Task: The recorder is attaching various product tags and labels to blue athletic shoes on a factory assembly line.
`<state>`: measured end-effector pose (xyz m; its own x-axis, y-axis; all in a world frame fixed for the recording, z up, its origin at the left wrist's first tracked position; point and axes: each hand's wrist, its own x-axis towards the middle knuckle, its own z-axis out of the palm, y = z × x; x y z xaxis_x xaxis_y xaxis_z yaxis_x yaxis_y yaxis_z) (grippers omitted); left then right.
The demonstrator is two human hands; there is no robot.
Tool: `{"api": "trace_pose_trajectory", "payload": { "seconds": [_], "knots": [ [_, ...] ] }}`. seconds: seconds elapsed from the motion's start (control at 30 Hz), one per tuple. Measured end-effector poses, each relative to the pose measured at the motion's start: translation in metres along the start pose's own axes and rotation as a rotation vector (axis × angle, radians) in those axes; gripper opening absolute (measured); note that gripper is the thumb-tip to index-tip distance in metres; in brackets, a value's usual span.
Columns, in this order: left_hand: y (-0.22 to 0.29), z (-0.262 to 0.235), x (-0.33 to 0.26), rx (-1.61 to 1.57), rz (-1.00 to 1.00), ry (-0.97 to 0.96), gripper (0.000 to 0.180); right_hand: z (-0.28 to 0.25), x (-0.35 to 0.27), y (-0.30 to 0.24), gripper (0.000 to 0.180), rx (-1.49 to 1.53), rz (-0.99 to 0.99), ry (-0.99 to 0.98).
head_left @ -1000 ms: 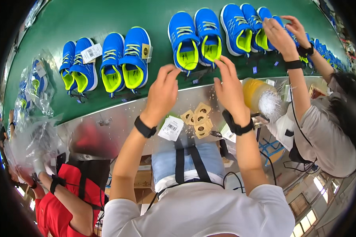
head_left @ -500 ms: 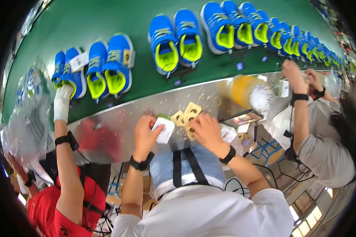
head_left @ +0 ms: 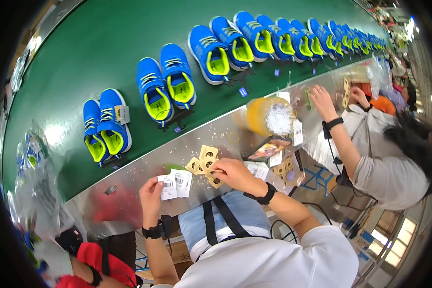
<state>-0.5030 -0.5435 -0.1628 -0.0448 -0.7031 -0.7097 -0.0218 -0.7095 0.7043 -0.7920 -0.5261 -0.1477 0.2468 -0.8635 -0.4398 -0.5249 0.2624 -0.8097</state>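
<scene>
At the metal ledge, my left hand [head_left: 150, 196] pinches white printed labels [head_left: 168, 186] by their left edge. More white labels [head_left: 181, 182] lie against them on the right, partly overlapped. My right hand [head_left: 239, 175] is closed at the right side of a small spread of tan square cards with dark round centres [head_left: 208, 152]. Its fingertips grip the edge of one card, partly hidden by the fingers. Beyond the ledge, pairs of blue shoes with lime-green linings [head_left: 169, 86] stand on the green belt [head_left: 81, 62]. A tan and white tag hangs on the leftmost pair [head_left: 111, 120].
Right of my right hand are a yellow-wrapped tub of white fasteners [head_left: 266, 116], a phone-like screen [head_left: 269, 148] and more labels [head_left: 258, 171]. A co-worker in grey [head_left: 393, 173] works at the right. A red-sleeved co-worker [head_left: 89, 264] and a clear plastic bag [head_left: 38, 177] are at the left.
The view has turned. My left hand has moved left from the tan cards, and its labels now show spread apart. The left co-worker's gloved hand and the shoes it touched have left their place.
</scene>
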Motion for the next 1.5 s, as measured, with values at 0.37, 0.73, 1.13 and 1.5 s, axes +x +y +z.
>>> {"api": "trace_pose_trajectory", "payload": {
  "seconds": [0.37,0.73,1.13,1.5],
  "knots": [
    [0.056,0.108,-0.001,-0.142,0.012,-0.418,0.011,-0.042,-0.012,-0.032,0.021,0.372,0.076,0.093],
    [0.063,0.141,0.012,-0.232,-0.071,-0.388,0.017,-0.194,-0.041,-0.030,0.013,0.133,0.042,0.930],
    [0.118,0.246,0.043,0.170,0.760,-0.621,0.012,-0.210,-0.001,-0.031,0.013,-0.559,-0.294,0.761],
    [0.136,0.324,0.071,0.146,0.725,-0.768,0.007,-0.228,-0.055,-0.049,0.009,0.498,-0.636,1.325]
  ]
}}
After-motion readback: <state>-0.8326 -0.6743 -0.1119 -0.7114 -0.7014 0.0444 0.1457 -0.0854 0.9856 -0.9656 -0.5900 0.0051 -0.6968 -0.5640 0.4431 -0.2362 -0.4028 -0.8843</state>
